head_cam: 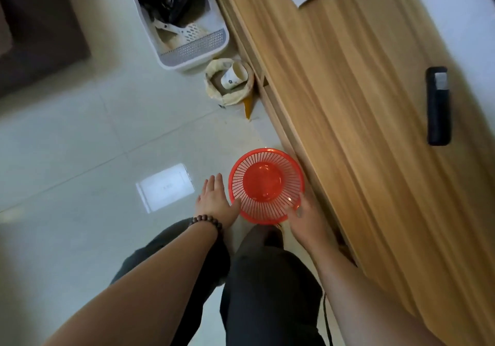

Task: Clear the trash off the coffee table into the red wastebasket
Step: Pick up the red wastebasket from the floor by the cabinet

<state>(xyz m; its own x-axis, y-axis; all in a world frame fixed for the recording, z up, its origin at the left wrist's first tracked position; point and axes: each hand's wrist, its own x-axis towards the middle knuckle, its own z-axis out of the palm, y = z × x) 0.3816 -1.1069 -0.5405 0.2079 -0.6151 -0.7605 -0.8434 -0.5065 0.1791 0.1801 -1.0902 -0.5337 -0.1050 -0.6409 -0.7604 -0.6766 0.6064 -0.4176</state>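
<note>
1. This is a home living room: pale glossy floor tiles (80,137) catch a window's glare.
2. A wooden coffee table (348,104) carries a black remote control (438,106).
3. A white litter box (187,37) with a scoop sits on the floor.

The wastebasket (266,185) stands on the floor (80,145) just beside the surface (348,104), between the hands: left hand (214,201) against its left side, right hand (305,217) at its near right rim. A remote (438,106) lies on the surface. Farther off on the floor, a bag (229,83) holds a cup (233,75), with a bin (184,19) behind it.
</note>
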